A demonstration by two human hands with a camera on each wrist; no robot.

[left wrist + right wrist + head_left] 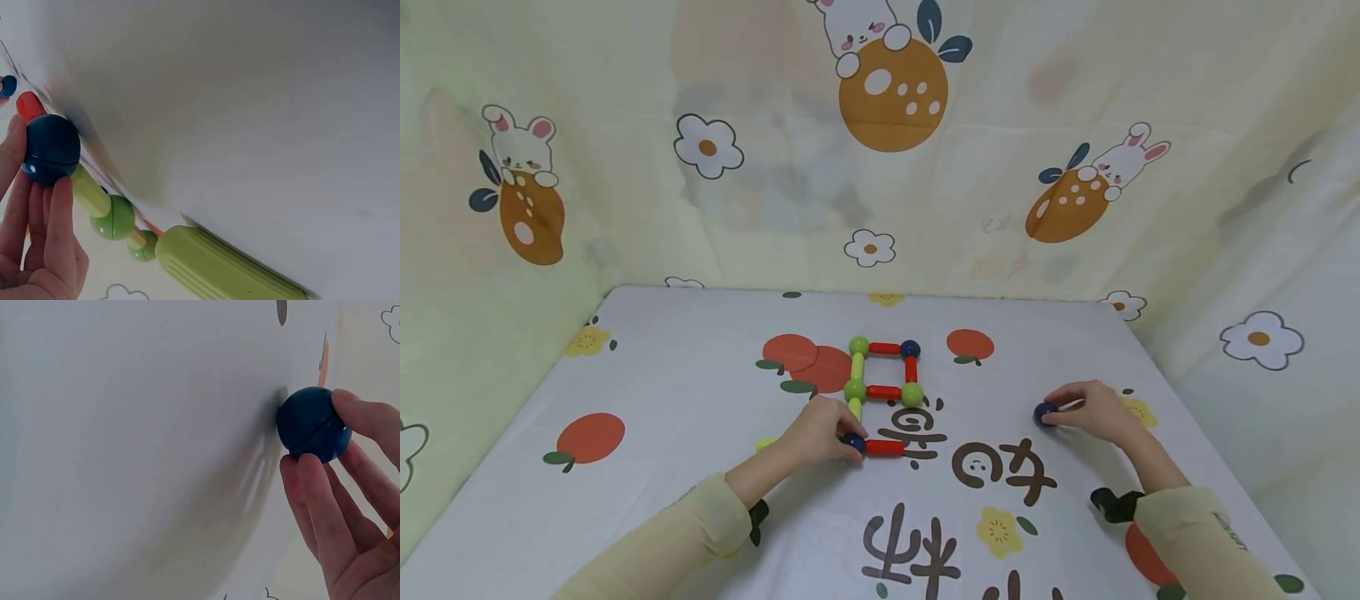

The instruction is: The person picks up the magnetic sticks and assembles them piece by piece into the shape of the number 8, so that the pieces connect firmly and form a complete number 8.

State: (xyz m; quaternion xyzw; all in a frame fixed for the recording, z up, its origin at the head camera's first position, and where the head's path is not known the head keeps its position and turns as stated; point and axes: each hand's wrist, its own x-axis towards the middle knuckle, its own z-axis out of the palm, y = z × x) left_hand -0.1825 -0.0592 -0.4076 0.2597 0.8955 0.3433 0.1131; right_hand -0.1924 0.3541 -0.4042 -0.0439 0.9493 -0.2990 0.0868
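Note:
My left hand (pixel 822 433) pinches a dark blue ball (pixel 52 149) between thumb and fingertips, low over the table. A red rod (pixel 884 448) extends right from this ball, and a light green rod (pixel 855 407) runs from beside it up to a green ball (pixel 854 389). That green ball is one corner of a small square frame of red and green rods, with another green ball (pixel 912 394) and a blue ball (pixel 910 348) among its corners. Off to the right, my right hand (pixel 1093 410) holds a separate dark blue ball (pixel 314 424) by its fingertips.
A light green rod (pixel 219 262) lies on the table left of the left hand, mostly hidden by it in the head view. The white tablecloth (pixel 685 367) carries printed fruit, flowers and brown characters. Patterned curtains (pixel 760 208) enclose the back and sides.

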